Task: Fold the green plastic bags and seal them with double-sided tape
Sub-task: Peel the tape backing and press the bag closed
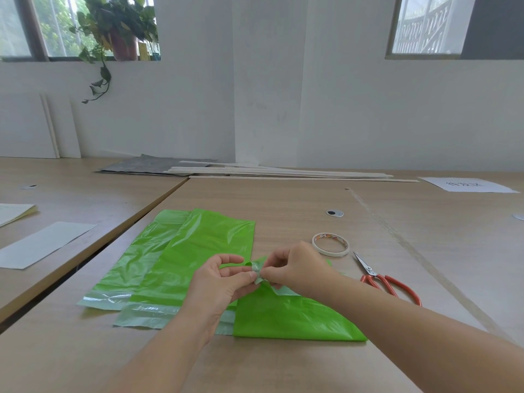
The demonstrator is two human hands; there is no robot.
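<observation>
Left hand, right hand, pinching bag corner (indistinct)

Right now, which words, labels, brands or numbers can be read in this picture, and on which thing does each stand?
White sheet, far right: a few large dark characters, too blurred to read.
Tape roll: coloured print inside the ring, too small to read.
Green bags and scissors: no text visible.
</observation>
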